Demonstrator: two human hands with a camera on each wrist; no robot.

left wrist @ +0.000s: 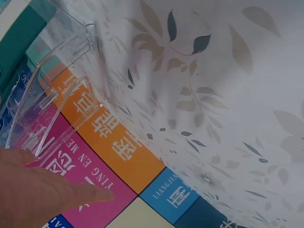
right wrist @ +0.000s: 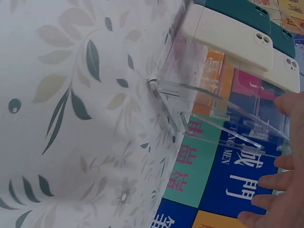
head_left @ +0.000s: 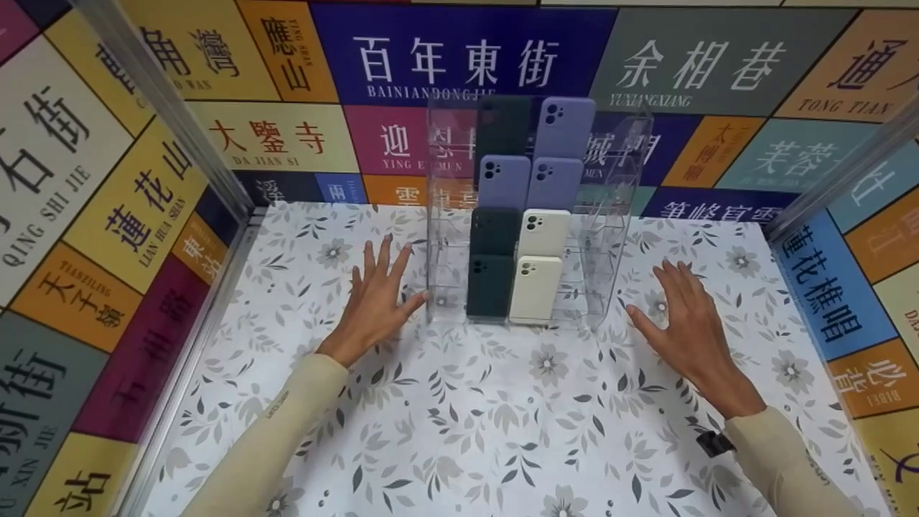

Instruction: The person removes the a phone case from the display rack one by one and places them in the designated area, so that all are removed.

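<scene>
A clear stepped plastic display rack point(head_left: 604, 237) stands upright at the back of the table. Two columns of phone cases fill its middle: dark green ones point(head_left: 490, 291), lavender ones point(head_left: 563, 123) and cream ones point(head_left: 537, 287). My left hand point(head_left: 373, 298) is spread with fingers straight, its thumb tip right at the rack's left edge. To the right of the rack, my right hand point(head_left: 686, 323) has its fingers extended, with a gap to the rack in the head view. Neither hand holds anything. A green case point(left wrist: 23, 40) shows at the corner of the left wrist view.
The table is covered with a white leaf-and-flower cloth point(head_left: 459, 424). Panels of coloured street-name signs point(head_left: 459, 57) rise behind and at both sides. Metal frame posts point(head_left: 169, 108) stand at the corners. A small black device point(head_left: 714, 443) sits at the right cuff.
</scene>
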